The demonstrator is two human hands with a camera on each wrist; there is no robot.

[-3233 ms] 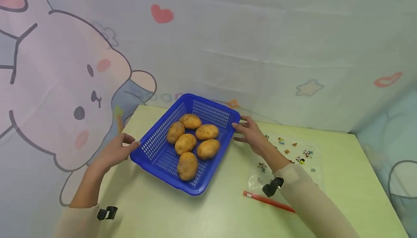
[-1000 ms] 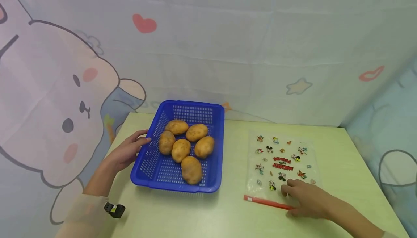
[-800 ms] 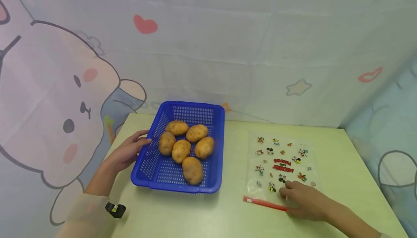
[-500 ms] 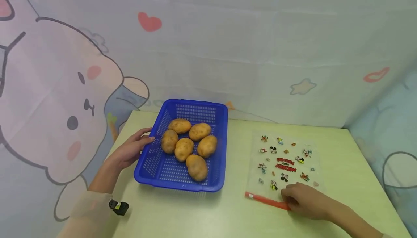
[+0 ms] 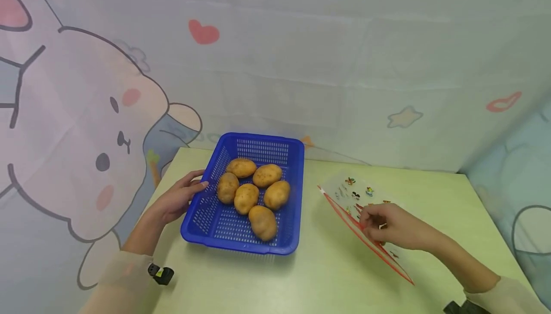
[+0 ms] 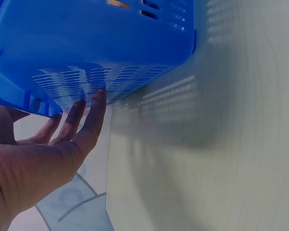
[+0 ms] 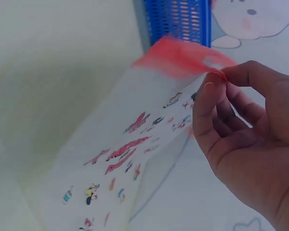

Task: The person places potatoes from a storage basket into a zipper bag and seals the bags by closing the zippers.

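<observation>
A blue slotted basket (image 5: pixel 258 139) with several brown potatoes (image 5: pixel 246 198) stands on the pale green table (image 5: pixel 301 276). My left hand (image 5: pixel 195 185) lies against the basket's left wall with straight fingers; the left wrist view shows the left hand (image 6: pixel 82 103) touching the blue basket (image 6: pixel 96 43) from outside. My right hand (image 5: pixel 366 221) pinches a clear zip bag (image 5: pixel 350 190) printed with small cartoon figures and holds it tilted up off the table by its red strip (image 5: pixel 374 249). In the right wrist view, the right hand (image 7: pixel 214 77) pinches the bag (image 7: pixel 130 159) by its red strip (image 7: pixel 178 55).
A cartoon-printed cloth (image 5: pixel 129 89) hangs as a backdrop behind and to the left of the table. The table's far right corner (image 5: pixel 462 176) meets a light blue cloth. A strip of bare tabletop lies between basket and bag.
My right hand left the basket's right side and went to the bag lying flat. It has now lifted the bag's red-strip edge off the table. My left hand stays at the basket.
</observation>
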